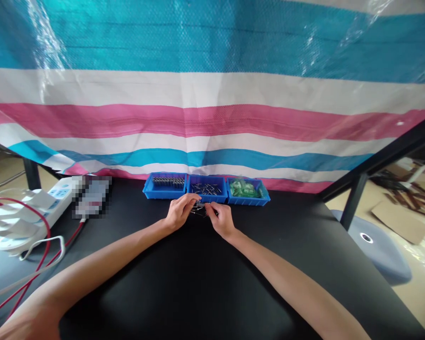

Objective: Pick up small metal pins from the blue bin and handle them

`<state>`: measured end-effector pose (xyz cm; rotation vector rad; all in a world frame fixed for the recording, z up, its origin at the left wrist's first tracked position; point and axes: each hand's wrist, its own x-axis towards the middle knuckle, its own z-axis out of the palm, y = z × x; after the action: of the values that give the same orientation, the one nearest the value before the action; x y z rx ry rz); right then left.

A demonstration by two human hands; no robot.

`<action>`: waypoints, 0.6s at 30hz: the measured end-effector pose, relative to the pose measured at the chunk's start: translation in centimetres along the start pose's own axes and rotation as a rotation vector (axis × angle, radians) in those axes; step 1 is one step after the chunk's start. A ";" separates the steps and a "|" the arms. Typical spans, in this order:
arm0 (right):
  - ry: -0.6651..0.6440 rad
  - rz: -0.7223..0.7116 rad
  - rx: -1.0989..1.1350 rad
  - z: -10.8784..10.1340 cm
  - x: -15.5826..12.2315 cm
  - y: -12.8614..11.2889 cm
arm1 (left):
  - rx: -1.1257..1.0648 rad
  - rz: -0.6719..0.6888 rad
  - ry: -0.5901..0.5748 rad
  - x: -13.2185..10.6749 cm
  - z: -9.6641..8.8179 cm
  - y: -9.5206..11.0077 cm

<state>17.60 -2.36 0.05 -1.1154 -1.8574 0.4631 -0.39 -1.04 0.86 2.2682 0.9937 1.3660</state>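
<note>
My left hand (180, 211) and my right hand (220, 219) meet over a black table (198, 283), just in front of three blue bins. Both hands pinch at a small cluster of thin metal pins (199, 211) lying on the table between them. The left bin (165, 186) holds a row of dark metal parts. Loose metal pins fill the middle bin (207, 189), and small green pieces fill the right bin (247, 191).
A striped blue, white and pink tarp (212, 94) hangs right behind the bins. A white power strip (58, 196) with red and white cables (38, 245) lies at the left. A black frame leg (354, 198) and a grey round stool (378, 250) stand at the right.
</note>
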 end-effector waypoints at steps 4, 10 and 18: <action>-0.002 -0.003 0.013 0.0 0.0 0.1 | 0.009 -0.079 -0.040 -0.1 -0.1 0.2; -0.003 0.003 0.031 -0.1 -0.1 -0.1 | 0.051 -0.020 -0.026 0.0 -0.1 -0.1; 0.005 -0.007 0.058 -0.2 0.0 -0.3 | 0.126 0.114 0.019 -0.2 0.1 -0.9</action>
<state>17.63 -2.60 0.39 -1.0698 -1.8321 0.5061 -0.70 -0.52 0.14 2.4426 0.9960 1.4092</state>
